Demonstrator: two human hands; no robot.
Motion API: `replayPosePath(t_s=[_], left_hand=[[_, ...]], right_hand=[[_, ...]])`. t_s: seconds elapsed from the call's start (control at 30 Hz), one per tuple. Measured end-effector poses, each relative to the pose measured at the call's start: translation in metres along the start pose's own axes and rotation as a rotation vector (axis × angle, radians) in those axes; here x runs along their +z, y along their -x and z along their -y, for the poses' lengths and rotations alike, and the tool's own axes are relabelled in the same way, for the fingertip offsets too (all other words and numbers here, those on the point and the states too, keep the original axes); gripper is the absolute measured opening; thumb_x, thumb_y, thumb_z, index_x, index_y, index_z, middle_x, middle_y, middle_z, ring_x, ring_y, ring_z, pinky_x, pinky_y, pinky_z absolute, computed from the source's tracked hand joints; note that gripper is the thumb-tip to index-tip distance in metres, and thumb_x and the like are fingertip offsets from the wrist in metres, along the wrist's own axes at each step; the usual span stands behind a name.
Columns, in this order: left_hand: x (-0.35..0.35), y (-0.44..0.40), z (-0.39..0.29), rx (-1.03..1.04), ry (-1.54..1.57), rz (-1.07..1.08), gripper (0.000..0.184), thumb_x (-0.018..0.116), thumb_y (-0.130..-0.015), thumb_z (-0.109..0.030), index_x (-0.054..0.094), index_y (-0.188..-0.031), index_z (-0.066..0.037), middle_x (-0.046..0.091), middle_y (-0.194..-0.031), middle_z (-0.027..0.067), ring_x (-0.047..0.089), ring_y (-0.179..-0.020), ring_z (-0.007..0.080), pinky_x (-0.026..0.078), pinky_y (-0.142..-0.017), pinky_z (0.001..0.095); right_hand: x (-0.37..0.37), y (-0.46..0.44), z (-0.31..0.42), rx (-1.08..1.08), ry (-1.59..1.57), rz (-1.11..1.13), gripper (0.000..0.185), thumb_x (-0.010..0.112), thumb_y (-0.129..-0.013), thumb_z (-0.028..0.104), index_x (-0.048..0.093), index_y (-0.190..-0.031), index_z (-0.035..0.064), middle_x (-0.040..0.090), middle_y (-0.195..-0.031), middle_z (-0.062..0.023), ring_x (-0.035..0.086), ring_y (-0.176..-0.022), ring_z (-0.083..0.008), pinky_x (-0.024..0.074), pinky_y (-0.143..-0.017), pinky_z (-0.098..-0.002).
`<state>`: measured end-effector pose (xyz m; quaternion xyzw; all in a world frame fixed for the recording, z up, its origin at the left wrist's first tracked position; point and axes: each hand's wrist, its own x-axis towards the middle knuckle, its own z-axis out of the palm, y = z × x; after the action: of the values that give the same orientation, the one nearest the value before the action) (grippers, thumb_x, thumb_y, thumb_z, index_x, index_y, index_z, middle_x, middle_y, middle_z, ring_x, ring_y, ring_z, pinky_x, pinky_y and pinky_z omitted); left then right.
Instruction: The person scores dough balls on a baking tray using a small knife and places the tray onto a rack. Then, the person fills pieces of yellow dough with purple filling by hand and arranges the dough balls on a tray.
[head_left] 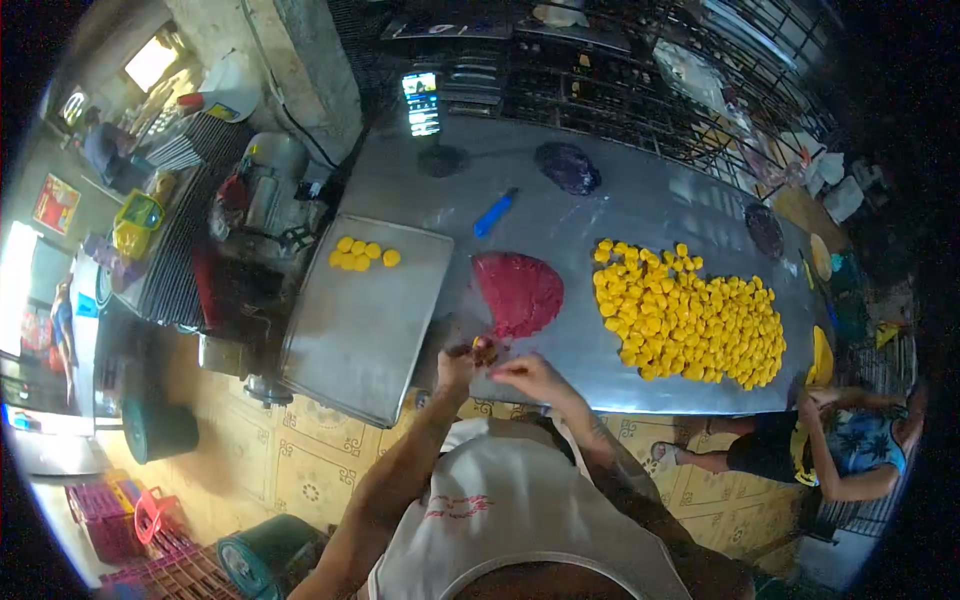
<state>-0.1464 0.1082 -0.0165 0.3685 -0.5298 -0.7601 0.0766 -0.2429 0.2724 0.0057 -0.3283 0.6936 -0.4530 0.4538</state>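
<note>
My left hand point(457, 368) is at the near edge of the metal table, its fingers closed round a small piece of dough point(481, 344) that shows yellow and dark red. Just right of it, my right hand point(532, 378) has its fingertips drawn together in a pinch; what is between them is too small to make out. Ahead of both hands lies a flattened mass of dark red dough point(518, 290). A tray point(365, 310) on the left carries several yellow dough balls point(362, 254) near its far end. To the right spreads a large heap of yellow dough pieces point(690, 315).
A blue-handled tool point(494, 213) and a purple lump point(567, 167) lie farther back on the metal table point(620, 210). A lit phone point(421, 104) stands at the back edge. Another person point(850, 450) is at the right end. Stacked trays point(190, 220) and machinery stand left.
</note>
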Motion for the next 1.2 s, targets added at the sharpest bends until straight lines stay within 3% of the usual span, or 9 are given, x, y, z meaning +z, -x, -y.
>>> replayPosePath(t_s=[0.27,0.33,0.57,0.63,0.77,0.87,0.97,1.07,1.2], left_hand=[[-0.048,-0.005,-0.036,0.144,-0.171,0.474,0.019,0.073,-0.084,-0.014,0.072,-0.096,0.001,0.071,-0.086,0.0040,0.063,-0.072,0.0120,0.051,-0.064,0.0291],[-0.046,0.002,-0.049,0.362,-0.627,0.332,0.020,0.075,-0.080,-0.014,0.073,-0.095,0.000,0.071,-0.079,0.0071,0.062,-0.066,0.0114,0.052,-0.065,0.0296],[-0.014,-0.004,-0.013,0.541,-0.462,0.165,0.017,0.071,-0.079,-0.005,0.072,-0.095,0.000,0.071,-0.077,0.0088,0.065,-0.068,0.0126,0.056,-0.067,0.0301],[-0.006,-0.006,-0.002,0.119,0.107,0.248,0.020,0.072,-0.078,-0.005,0.071,-0.098,0.002,0.071,-0.084,0.0081,0.067,-0.074,0.0153,0.056,-0.068,0.0308],[0.033,0.030,-0.018,-0.027,0.176,0.170,0.023,0.075,-0.078,-0.005,0.070,-0.098,0.003,0.071,-0.088,0.0078,0.068,-0.079,0.0182,0.057,-0.069,0.0311],[0.047,0.043,-0.002,-0.024,0.052,0.210,0.021,0.076,-0.079,-0.007,0.070,-0.096,0.003,0.071,-0.087,0.0071,0.067,-0.081,0.0152,0.056,-0.069,0.0301],[0.039,0.041,0.034,0.482,-0.414,0.230,0.017,0.070,-0.082,-0.006,0.070,-0.097,0.001,0.072,-0.087,0.0122,0.070,-0.078,0.0200,0.056,-0.069,0.0335],[0.042,0.032,0.034,0.749,-1.048,0.235,0.026,0.064,-0.083,-0.005,0.066,-0.108,-0.002,0.071,-0.090,0.0189,0.071,-0.081,0.0302,0.055,-0.068,0.0387],[0.064,0.046,0.001,0.570,-0.883,0.084,0.041,0.058,-0.083,-0.003,0.057,-0.124,-0.005,0.069,-0.093,0.0221,0.068,-0.084,0.0368,0.054,-0.069,0.0422]], right_hand=[[0.040,-0.025,0.007,0.035,-0.618,-0.309,0.028,0.062,-0.095,0.011,0.062,-0.122,0.0062,0.066,-0.099,-0.0060,0.064,-0.091,-0.0117,0.0571,-0.070,-0.0276],[0.044,-0.028,-0.001,0.017,-0.569,-0.437,0.023,0.071,-0.088,0.012,0.065,-0.107,-0.0003,0.070,-0.094,-0.0074,0.067,-0.084,-0.0136,0.0563,-0.064,-0.0284],[0.020,-0.009,0.029,-0.191,0.227,-0.578,0.028,0.067,-0.081,-0.003,0.064,-0.109,0.0006,0.068,-0.085,-0.0074,0.067,-0.082,-0.0222,0.0549,-0.074,-0.0315],[0.009,-0.004,0.011,-0.314,0.083,-0.576,0.030,0.067,-0.079,-0.003,0.066,-0.109,0.0010,0.067,-0.085,-0.0084,0.067,-0.080,-0.0244,0.0532,-0.074,-0.0328],[-0.024,0.010,-0.018,-0.410,0.212,-0.488,0.030,0.069,-0.078,-0.001,0.068,-0.108,0.0028,0.064,-0.087,-0.0095,0.065,-0.080,-0.0239,0.0517,-0.073,-0.0327],[-0.041,0.020,-0.025,-0.204,0.173,-0.441,0.028,0.071,-0.077,0.000,0.070,-0.105,0.0031,0.063,-0.087,-0.0097,0.064,-0.082,-0.0242,0.0513,-0.074,-0.0330],[-0.043,0.031,-0.038,-0.101,0.011,-0.320,0.021,0.072,-0.077,0.001,0.070,-0.098,0.0023,0.062,-0.083,-0.0102,0.063,-0.083,-0.0244,0.0505,-0.071,-0.0330],[-0.045,0.025,-0.070,-0.579,0.473,-0.385,0.021,0.070,-0.077,0.001,0.067,-0.098,0.0019,0.063,-0.084,-0.0115,0.064,-0.083,-0.0263,0.0504,-0.071,-0.0340],[-0.023,0.021,-0.008,-0.342,-0.002,-0.325,0.020,0.069,-0.078,0.002,0.066,-0.097,0.0008,0.065,-0.091,-0.0138,0.063,-0.088,-0.0315,0.0505,-0.076,-0.0381]])
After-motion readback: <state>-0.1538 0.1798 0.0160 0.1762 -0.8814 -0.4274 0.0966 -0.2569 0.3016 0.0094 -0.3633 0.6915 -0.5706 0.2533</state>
